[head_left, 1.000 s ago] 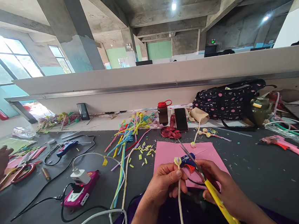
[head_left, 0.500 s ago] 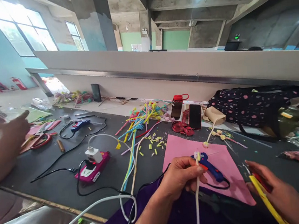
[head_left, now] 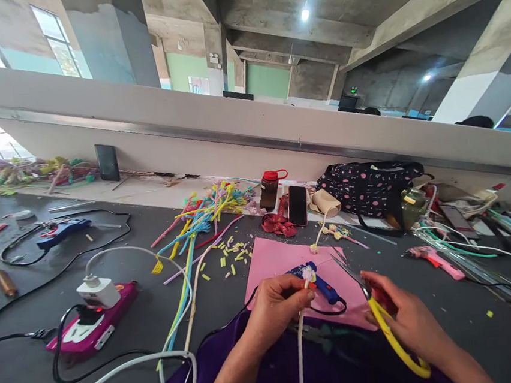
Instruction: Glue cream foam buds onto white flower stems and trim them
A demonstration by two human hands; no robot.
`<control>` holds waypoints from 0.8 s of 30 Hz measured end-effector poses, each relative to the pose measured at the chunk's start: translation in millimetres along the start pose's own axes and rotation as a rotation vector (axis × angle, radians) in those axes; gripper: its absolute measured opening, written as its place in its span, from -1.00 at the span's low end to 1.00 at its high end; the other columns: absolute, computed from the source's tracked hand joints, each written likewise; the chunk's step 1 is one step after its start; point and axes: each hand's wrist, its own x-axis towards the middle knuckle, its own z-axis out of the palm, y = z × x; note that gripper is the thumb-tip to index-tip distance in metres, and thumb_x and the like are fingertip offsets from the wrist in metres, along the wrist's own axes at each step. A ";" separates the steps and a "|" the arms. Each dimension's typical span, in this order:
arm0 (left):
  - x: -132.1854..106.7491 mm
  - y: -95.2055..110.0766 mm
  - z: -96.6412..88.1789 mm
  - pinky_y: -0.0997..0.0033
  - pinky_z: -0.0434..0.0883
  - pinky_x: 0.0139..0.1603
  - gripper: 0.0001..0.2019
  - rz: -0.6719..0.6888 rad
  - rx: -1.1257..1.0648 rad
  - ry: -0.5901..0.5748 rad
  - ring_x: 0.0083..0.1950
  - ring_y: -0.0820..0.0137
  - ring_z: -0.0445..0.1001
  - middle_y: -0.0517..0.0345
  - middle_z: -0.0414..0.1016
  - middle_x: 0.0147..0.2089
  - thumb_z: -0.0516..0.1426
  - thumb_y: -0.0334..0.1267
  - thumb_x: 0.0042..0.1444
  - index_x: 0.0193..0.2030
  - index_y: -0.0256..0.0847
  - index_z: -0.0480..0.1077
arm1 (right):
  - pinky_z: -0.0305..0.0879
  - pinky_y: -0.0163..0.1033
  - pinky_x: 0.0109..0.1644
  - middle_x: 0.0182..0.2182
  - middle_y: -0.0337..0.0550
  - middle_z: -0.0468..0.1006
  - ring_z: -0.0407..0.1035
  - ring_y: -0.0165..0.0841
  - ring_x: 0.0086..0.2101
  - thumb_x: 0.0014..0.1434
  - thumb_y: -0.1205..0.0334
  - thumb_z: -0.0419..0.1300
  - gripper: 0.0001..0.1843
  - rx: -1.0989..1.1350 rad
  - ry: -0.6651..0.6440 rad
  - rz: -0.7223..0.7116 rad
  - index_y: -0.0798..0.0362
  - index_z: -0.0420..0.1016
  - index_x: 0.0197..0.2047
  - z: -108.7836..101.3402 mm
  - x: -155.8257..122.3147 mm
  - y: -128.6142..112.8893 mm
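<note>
My left hand [head_left: 280, 306] pinches a thin white cord [head_left: 300, 350] just below a small pale flower-like tip [head_left: 309, 274]. The cord hangs down toward my lap. In my right hand [head_left: 406, 318] is a pair of scissors [head_left: 386, 330] with yellow handles. Their metal blades point up and left over a pink sheet [head_left: 268, 255], a short way right of the flower tip. Behind my left fingers a blue glue gun [head_left: 327, 287] lies on that sheet, partly covered. A cream cord with a flower end [head_left: 314, 248] rests at the sheet's far edge.
Cut yellow-green bits [head_left: 232, 255] and a pile of coloured stems [head_left: 216, 204] lie left of the sheet. A magenta power strip [head_left: 92, 324] trails cables. Behind stand a bottle [head_left: 270, 191], phone [head_left: 298, 205] and dark bag [head_left: 363, 187]. A pink glue gun [head_left: 438, 261] lies right.
The view has swung right, and another person's hands at the left have gone out of sight. My right hand has brought the scissors nearer my left hand, which still pinches the cord.
</note>
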 end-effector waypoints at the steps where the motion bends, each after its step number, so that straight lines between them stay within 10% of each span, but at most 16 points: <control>1: 0.0 0.7 -0.6 0.62 0.16 -0.64 -0.80 -0.015 -0.026 -0.007 -0.65 0.63 0.21 0.24 0.39 -0.61 0.26 -0.19 -0.09 -0.48 -0.33 0.46 | 0.37 -0.25 -0.25 -0.23 -0.23 0.53 0.46 -0.30 -0.34 0.05 -0.10 0.14 -0.35 -0.053 0.009 0.040 -0.12 0.13 0.18 -0.4 3.3 6.3; 8: -4.5 0.6 -6.0 0.66 0.09 -0.80 -0.74 -0.152 -0.389 -0.189 -0.75 0.59 0.27 0.16 0.48 -0.61 0.28 -0.17 -0.14 -0.51 -0.30 0.32 | 0.37 -0.16 -0.19 -0.09 -0.09 0.53 0.46 -0.16 -0.17 0.02 -0.18 0.09 -0.36 -0.194 -0.093 0.159 -0.08 0.19 0.13 6.4 27.3 75.4; 16: -5.4 2.0 -0.8 0.68 0.19 -0.80 -0.74 -0.186 -0.403 -0.244 -0.71 0.57 0.36 0.16 0.51 -0.52 0.24 -0.14 -0.09 -0.43 -0.31 0.34 | 0.39 -0.10 -0.15 0.03 -0.08 0.44 0.46 -0.09 -0.14 0.00 -0.05 0.14 -0.40 -0.338 -0.155 -0.014 -0.14 0.28 0.13 14.7 48.0 127.7; 20: -7.1 1.8 2.0 0.68 0.18 -0.79 -0.76 -0.182 -0.371 -0.234 -0.73 0.60 0.31 0.21 0.48 -0.55 0.23 -0.15 -0.07 -0.42 -0.30 0.36 | 0.42 -0.13 -0.23 -0.05 -0.07 0.49 0.49 -0.11 -0.21 0.02 -0.13 0.13 -0.45 -0.385 -0.138 -0.059 -0.09 0.37 0.06 3.2 49.5 119.2; 24: -10.4 4.7 -1.3 0.68 0.18 -0.78 -0.76 -0.151 -0.402 -0.279 -0.73 0.63 0.28 0.21 0.48 -0.53 0.22 -0.13 -0.05 -0.41 -0.30 0.37 | 0.42 -0.22 -0.22 -0.17 -0.12 0.55 0.49 -0.21 -0.22 0.13 -0.09 0.05 -0.56 -0.272 -0.111 -0.131 -0.06 0.39 0.00 -4.9 60.4 59.0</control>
